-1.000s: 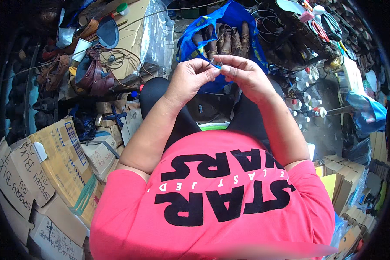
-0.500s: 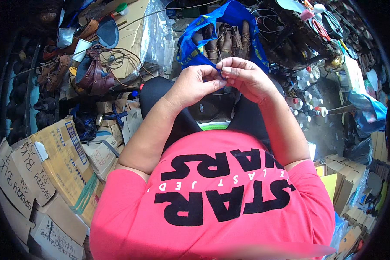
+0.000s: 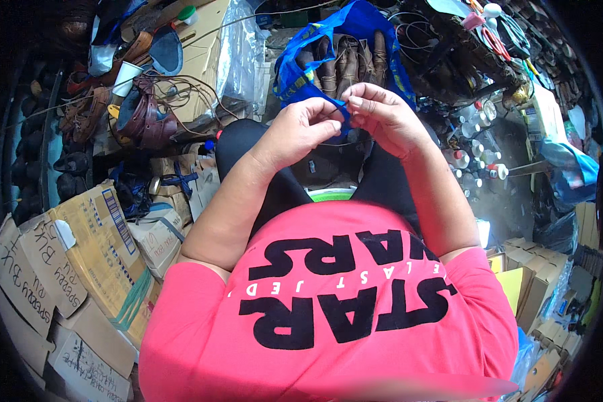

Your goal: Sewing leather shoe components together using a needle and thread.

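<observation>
Looking at the left hand (image 3: 305,130) and right hand (image 3: 388,120), 2 bare ones close together just on the near side of the blue bag (image 3: 398,70). Got the left half closed, thumb and fingers curled toward each other, and the right bunched in a pinch right beside it. Can see a bit of blue stuff (image 3: 346,118) between them, by the near edge of the blue bag, but can't tell whether gripped or just part of the bag behind. Way too small to make out, tbh. Can spot a bunch of long brown things (image 3: 348,63) inside the blue bag. Also seeing clear plastic (image 3: 241,63) just left of the blue bag, then a white cup (image 3: 126,79) and a dark red leather piece (image 3: 155,127) further left. Got loads of small bottles (image 3: 458,159) to the right of the blue bag and a bit nearer. Nearer than the blue bag and well left, can see a big yellowish cardboard box (image 3: 90,234) with green straps (image 3: 135,298) on it.
</observation>
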The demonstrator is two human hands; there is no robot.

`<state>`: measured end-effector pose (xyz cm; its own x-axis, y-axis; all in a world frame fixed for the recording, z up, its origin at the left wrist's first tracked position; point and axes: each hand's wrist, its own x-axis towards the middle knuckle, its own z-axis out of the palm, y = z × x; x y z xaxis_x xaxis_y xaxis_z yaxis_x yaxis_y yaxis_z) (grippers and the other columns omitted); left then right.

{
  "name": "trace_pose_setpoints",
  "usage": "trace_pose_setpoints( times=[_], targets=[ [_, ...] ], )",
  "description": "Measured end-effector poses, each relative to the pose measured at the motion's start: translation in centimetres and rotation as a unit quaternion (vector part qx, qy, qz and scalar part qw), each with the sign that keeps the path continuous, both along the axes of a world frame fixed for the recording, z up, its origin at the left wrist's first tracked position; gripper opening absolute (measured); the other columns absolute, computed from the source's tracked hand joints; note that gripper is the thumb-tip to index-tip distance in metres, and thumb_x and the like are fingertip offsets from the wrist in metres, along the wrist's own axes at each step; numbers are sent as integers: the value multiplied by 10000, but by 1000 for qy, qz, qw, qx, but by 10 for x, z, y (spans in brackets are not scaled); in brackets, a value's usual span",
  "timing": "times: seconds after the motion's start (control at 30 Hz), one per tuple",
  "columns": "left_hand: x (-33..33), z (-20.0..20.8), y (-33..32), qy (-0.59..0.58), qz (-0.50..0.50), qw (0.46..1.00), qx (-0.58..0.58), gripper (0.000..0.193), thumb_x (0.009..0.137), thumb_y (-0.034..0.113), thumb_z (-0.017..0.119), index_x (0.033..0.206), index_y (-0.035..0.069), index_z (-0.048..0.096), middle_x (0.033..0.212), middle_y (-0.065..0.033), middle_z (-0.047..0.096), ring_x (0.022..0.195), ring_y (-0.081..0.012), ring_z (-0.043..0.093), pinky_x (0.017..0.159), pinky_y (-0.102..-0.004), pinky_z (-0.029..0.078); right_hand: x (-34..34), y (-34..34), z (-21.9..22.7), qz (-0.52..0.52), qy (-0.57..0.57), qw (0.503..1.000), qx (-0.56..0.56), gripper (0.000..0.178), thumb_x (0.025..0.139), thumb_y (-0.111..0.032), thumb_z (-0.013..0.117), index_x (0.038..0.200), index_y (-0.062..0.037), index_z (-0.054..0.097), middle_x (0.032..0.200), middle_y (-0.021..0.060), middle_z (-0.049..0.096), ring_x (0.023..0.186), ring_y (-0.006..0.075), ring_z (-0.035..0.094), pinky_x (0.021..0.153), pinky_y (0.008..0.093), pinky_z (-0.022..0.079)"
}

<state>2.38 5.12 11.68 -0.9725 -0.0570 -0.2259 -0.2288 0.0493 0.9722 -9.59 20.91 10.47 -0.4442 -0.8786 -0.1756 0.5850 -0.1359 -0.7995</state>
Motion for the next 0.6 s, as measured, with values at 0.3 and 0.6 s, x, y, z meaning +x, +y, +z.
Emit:
trace_pose_setpoints(
  times=[0.3, 0.6],
  targets=[
    [8, 0, -1, -26, 58, 995, 80, 209, 891, 164, 536, 985, -4, 617, 808, -44, 626, 614, -64, 547, 590, -191, 453, -2, -5, -4, -57, -26, 998, -27, 179, 849, -124, 598, 1007, -43, 575, 820, -2, 568, 712, 77, 515, 678, 226, 419],
    [10, -5, -6, -23, 115, 962, 246, 202, 881, 164, 542, 962, -2, 624, 613, 15, 546, 498, -32, 418, 470, -183, 299, -4, -7, -7, -215, 38, 974, -65, 145, 834, -58, 587, 944, -19, 501, 913, 151, 625, 824, 227, 632, 766, 317, 504]
  ],
)
